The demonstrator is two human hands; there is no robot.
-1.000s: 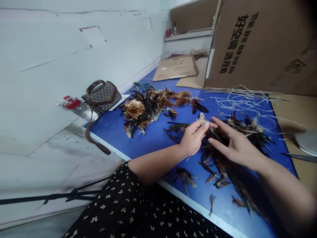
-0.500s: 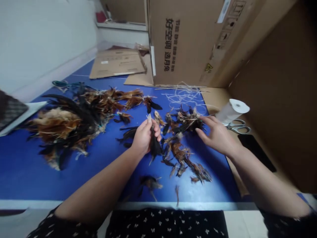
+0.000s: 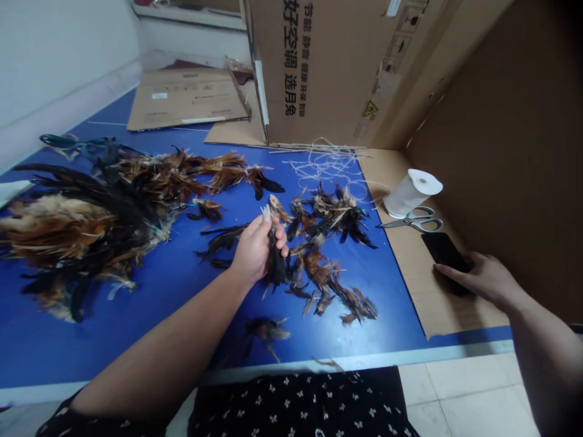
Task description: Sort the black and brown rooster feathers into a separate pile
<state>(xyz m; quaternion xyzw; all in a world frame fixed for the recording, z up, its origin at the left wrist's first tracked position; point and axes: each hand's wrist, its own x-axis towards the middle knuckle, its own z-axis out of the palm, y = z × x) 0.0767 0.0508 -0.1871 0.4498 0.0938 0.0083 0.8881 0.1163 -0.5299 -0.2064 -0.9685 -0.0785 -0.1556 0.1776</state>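
My left hand (image 3: 255, 247) is closed on a small bunch of dark feathers (image 3: 274, 262), quill ends up, over the blue table (image 3: 182, 285). Loose brown and black feathers (image 3: 328, 255) lie scattered just right of it. My right hand (image 3: 478, 276) has its fingers curled over a black phone (image 3: 444, 250) that lies flat on a cardboard sheet (image 3: 423, 291) at the table's right side. A big heap of feathers (image 3: 86, 218) covers the left of the table.
A white thread spool (image 3: 410, 193) and scissors (image 3: 416, 223) sit on the cardboard beyond the phone. Loose white string (image 3: 328, 167) lies before a large printed cardboard box (image 3: 328, 67). Cardboard walls stand at right. Flat cardboard (image 3: 186, 106) lies at the back.
The view swung right. My right hand left the feather pile and moved right onto the black phone. My left hand kept its bunch of feathers.
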